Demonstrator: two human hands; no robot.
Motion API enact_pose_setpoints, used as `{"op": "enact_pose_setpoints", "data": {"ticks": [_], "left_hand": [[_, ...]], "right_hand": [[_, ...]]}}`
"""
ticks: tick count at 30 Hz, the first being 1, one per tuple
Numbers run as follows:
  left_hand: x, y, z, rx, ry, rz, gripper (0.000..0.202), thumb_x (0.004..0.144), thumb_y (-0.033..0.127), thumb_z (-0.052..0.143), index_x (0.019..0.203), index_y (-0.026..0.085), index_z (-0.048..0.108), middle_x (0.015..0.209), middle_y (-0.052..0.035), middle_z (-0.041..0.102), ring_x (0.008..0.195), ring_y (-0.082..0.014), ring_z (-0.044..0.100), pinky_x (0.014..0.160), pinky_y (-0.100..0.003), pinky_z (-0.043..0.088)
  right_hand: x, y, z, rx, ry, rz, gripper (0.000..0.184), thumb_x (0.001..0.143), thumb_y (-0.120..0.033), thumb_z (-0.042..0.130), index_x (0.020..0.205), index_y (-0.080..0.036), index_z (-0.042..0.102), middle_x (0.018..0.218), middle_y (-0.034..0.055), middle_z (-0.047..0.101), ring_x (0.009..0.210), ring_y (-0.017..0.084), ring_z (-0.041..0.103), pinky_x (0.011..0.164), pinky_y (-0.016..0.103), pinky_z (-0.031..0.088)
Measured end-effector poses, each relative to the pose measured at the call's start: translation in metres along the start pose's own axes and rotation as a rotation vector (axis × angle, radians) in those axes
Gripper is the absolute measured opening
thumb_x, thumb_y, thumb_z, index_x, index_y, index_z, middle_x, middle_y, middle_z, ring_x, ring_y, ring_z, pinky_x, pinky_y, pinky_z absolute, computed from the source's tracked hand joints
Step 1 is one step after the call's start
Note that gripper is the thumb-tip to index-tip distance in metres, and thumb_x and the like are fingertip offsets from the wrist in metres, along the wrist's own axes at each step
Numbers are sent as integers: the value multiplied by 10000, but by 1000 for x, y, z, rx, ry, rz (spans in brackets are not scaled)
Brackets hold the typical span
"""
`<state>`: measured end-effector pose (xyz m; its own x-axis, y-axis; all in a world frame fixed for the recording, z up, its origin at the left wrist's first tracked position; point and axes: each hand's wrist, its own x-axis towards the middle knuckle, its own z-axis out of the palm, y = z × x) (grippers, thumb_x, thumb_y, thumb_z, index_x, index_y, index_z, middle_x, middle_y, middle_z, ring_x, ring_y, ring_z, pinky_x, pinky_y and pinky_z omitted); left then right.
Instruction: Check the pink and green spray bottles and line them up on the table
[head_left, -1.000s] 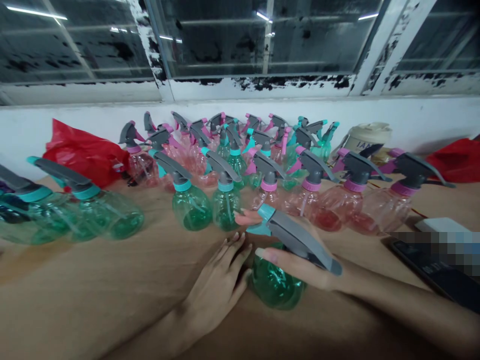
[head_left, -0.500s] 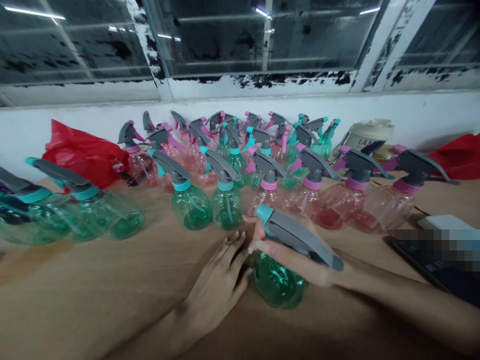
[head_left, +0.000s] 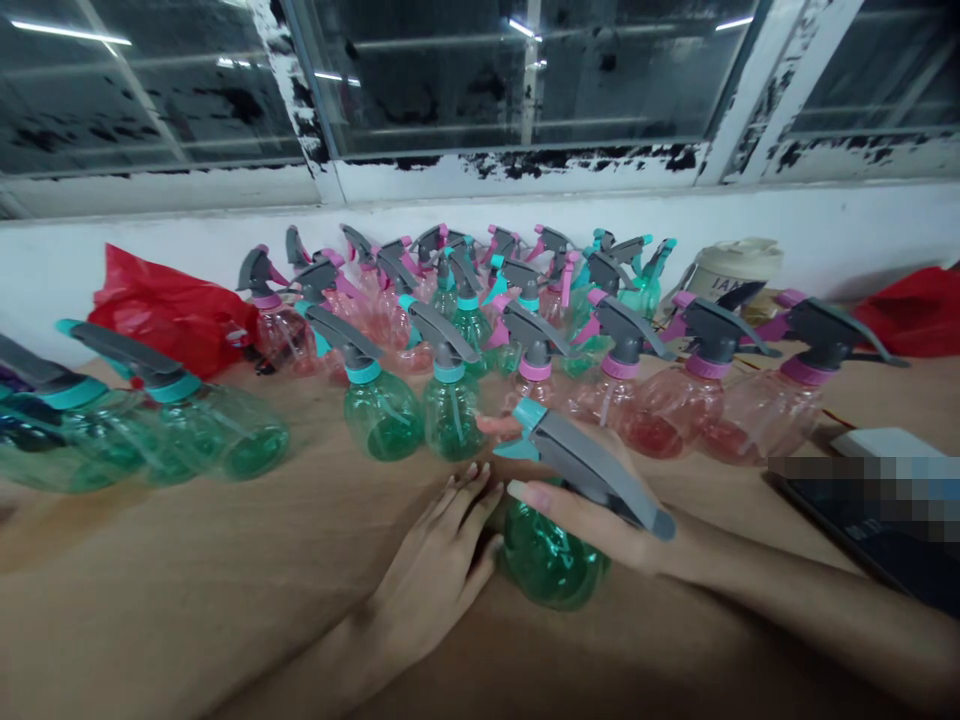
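A green spray bottle (head_left: 555, 560) with a grey and turquoise spray head stands on the wooden table (head_left: 300, 560) in front of me, its nozzle pointing to the far left. My right hand (head_left: 607, 515) is around its neck below the spray head, thumb stretched along the near side and fingers behind, partly hidden by the head. Palm down on the table lies my left hand (head_left: 442, 560), fingers stretched out beside the bottle. Just beyond stand two more green bottles (head_left: 384, 415) and several pink bottles (head_left: 660, 405) in a row.
More spray bottles crowd the back by the wall, and several green bottles (head_left: 247, 440) stand at the left. Red plastic bags (head_left: 165, 305) lie at both sides. A whitish tub (head_left: 739, 262) stands back right. A dark phone (head_left: 862, 530) lies at the right.
My right hand's thumb and fingers have spread apart at the bottle's neck, showing the turquoise trigger. The bottle has shifted slightly left. My left hand stays in place.
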<state>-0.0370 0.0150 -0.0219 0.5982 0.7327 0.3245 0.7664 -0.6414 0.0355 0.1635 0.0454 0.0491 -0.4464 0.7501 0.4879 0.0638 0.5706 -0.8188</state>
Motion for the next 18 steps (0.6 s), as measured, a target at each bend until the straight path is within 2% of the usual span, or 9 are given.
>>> {"op": "enact_pose_setpoints", "data": {"ticks": [3, 5, 12, 15, 18], "left_hand": [[-1, 0, 1, -9, 1, 0, 422, 954, 220, 421, 1356, 94, 406, 1420, -153, 453, 1345, -279, 365, 1053, -460, 404], [-1, 0, 1, -21, -9, -4, 427, 952, 220, 429, 1360, 96, 410, 1426, -154, 445, 1348, -285, 358, 1055, -467, 399], [0, 0, 2, -2, -18, 4, 445, 952, 215, 407, 1369, 63, 378, 1418, -176, 449, 1347, -281, 360, 1049, -475, 403], [-1, 0, 4, -13, -17, -3, 463, 955, 224, 401, 1385, 58, 350, 1425, -179, 439, 1357, -276, 342, 1045, -471, 408], [-1, -1, 4, -31, -31, -2, 449, 956, 228, 405, 1379, 83, 374, 1432, -169, 433, 1357, -284, 339, 1046, -484, 401]], "right_hand": [[1, -1, 0, -18, 20, 4, 145, 808, -291, 624, 937, -225, 626, 773, 7, 604, 662, 154, 581, 622, 302, 501], [1, -3, 0, -20, 25, 4, 131, 812, -295, 617, 921, -224, 629, 756, 6, 598, 647, 150, 574, 603, 297, 495], [-1, -4, 0, 23, -25, 13, 294, 831, -242, 601, 1123, -236, 635, 880, 19, 639, 737, 151, 618, 699, 294, 516], [-1, -2, 0, 25, -30, 6, 315, 833, -222, 602, 1145, -244, 633, 940, 27, 661, 798, 159, 632, 740, 298, 520], [0, -2, -1, 28, -49, 7, 308, 836, -227, 595, 1141, -240, 634, 940, 29, 662, 761, 150, 634, 705, 288, 527]]}}
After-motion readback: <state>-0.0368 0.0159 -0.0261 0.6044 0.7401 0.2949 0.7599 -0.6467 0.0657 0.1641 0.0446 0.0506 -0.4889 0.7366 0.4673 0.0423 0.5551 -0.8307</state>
